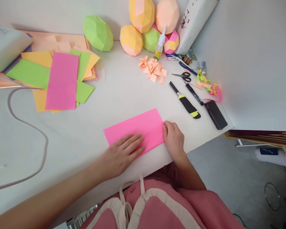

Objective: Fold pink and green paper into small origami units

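Note:
A bright pink sheet of paper (138, 127) lies at a slant on the white table, near its front edge. My left hand (121, 152) rests flat on the sheet's lower left part, fingers stretched out and pointing right. At the sheet's right edge, my right hand (173, 138) is closed, with thumb and forefinger pinching the paper. Part of the sheet's lower edge is hidden under my left hand. Up and to the right of the sheet lie a utility knife (187, 103) with a black and yellow handle and a black marker (194, 94).
Coloured papers (62, 81) are piled at left, crossed by a grey cable (46, 143). Faceted paper balls (131, 39), a glue bottle (159, 44) and small peach paper pieces (153, 68) stand behind. Scissors (183, 76) and a black case (216, 115) lie at right.

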The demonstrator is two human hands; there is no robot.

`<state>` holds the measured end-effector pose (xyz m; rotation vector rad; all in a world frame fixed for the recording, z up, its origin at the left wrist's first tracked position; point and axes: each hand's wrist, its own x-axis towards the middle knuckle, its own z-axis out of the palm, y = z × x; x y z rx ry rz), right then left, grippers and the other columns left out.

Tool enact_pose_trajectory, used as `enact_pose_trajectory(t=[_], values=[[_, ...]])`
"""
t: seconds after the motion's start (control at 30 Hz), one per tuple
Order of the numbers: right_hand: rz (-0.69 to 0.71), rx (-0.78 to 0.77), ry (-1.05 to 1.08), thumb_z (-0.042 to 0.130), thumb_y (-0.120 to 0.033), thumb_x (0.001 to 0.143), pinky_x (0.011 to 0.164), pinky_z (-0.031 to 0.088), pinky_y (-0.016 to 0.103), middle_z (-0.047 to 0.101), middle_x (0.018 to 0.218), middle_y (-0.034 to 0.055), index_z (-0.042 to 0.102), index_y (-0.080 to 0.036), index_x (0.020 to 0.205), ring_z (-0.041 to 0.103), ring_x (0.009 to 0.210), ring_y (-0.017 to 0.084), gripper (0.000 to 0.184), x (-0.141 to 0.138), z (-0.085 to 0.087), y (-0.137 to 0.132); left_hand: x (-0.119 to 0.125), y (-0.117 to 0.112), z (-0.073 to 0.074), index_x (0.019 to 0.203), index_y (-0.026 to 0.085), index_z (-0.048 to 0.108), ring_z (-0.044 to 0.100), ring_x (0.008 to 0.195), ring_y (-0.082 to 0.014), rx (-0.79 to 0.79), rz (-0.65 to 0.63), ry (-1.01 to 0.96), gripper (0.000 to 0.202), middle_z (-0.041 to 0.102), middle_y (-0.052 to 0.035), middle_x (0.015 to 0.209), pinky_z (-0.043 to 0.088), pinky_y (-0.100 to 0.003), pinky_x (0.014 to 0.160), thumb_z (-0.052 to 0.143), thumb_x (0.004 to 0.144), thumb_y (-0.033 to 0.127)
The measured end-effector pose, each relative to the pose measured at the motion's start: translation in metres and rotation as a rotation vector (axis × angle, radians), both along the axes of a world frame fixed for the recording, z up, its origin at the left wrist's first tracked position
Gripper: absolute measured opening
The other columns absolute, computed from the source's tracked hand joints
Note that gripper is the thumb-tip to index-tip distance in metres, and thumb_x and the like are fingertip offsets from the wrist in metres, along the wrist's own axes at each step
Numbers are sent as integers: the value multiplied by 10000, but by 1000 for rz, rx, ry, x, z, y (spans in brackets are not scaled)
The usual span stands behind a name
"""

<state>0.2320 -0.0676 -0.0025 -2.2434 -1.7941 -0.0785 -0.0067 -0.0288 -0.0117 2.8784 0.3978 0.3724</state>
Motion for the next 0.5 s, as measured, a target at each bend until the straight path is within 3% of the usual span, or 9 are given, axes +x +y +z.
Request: enact_pose_trajectory(t=[0.1, 0.3, 0.5], values=[[5, -12, -19, 354, -284, 978, 506, 311, 249, 602, 801, 62, 626, -163, 993, 521, 626, 136, 298, 1, 0, 1, 1, 0, -1, 1359, 183, 456, 277, 1394, -337, -20, -37, 21, 492, 374, -188, 1464, 320, -512, 1099, 483, 872, 119], [9, -18, -42, 358, -284, 976, 500, 297, 248, 607, 814, 67, 621, -156, 1008, 520, 627, 141, 294, 1, 0, 2, 3, 4, 1, 1394, 189, 394, 222, 1420, -296, -77, -118, 37, 504, 266, -183, 1519, 317, -500, 1103, 419, 901, 87], [9, -29, -53, 354, -282, 975, 508, 293, 243, 606, 825, 72, 622, -155, 1026, 510, 636, 142, 301, 2, -1, 2, 3, 9, 0, 1390, 212, 401, 195, 1429, -281, -94, -146, 38, 490, 257, -175, 1525, 280, -499, 1121, 426, 917, 90]])
